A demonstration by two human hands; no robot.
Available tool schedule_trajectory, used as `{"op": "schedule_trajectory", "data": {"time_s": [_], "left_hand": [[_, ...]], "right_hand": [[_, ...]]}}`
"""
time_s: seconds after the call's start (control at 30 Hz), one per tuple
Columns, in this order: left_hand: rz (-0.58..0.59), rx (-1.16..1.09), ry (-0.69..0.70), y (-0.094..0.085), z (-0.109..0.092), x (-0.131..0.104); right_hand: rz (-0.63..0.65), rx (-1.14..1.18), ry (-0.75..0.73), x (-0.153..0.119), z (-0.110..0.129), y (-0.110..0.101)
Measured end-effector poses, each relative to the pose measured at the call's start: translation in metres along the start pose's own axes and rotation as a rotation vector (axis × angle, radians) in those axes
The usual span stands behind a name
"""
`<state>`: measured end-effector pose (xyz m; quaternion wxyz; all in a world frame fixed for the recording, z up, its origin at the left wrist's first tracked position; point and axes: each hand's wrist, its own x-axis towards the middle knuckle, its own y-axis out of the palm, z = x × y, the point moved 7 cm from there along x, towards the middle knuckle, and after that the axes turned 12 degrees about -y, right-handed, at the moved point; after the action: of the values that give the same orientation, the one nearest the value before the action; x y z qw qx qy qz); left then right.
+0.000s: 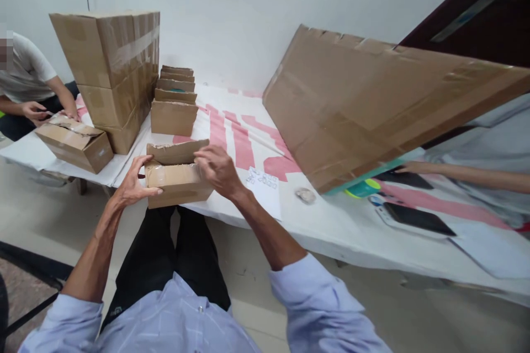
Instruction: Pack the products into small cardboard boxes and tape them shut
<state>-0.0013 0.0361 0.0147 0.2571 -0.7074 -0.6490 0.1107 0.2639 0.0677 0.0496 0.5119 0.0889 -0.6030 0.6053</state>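
A small brown cardboard box [178, 187] sits at the near table edge in front of me, its back flap [178, 151] standing up and a strip of clear tape on its top. My left hand [134, 183] grips the box's left end, thumb on the front face and fingers around the far side. Over the right end of the box, my right hand [219, 170] has its fingers curled together by the flap. Whatever those fingertips pinch is hidden.
Behind the box stands a row of open-flapped boxes [174, 117]. Tall stacked cartons [120, 60] rise at left, near another person handling a taped box [77, 143]. A large cardboard panel [351, 105] leans at right. A printed sheet [265, 190], tape roll [305, 194] and phone [418, 219] lie rightward.
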Motion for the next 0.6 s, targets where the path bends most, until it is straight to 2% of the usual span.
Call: {"op": "schedule_trajectory", "data": {"time_s": [0.1,0.17,0.23,0.3,0.43,0.6], "left_hand": [[0.000,-0.001,0.000,0.000,-0.002,-0.001],[0.002,-0.009,0.003,0.001,-0.003,-0.002],[0.004,-0.022,0.005,0.003,-0.002,-0.003],[0.002,-0.034,0.005,0.004,-0.001,-0.003],[-0.007,-0.038,0.013,0.005,0.001,-0.003],[-0.007,-0.047,0.024,0.007,0.001,-0.003]], "right_hand": [[0.238,0.108,-0.157,0.039,0.048,0.030],[0.337,0.155,-0.168,0.050,0.060,0.047],[0.383,0.211,-0.139,0.053,0.061,0.059],[0.386,0.272,-0.105,0.052,0.057,0.063],[0.314,0.337,-0.079,0.051,0.054,0.060],[0.226,0.291,-0.147,0.049,0.061,0.060]]}}
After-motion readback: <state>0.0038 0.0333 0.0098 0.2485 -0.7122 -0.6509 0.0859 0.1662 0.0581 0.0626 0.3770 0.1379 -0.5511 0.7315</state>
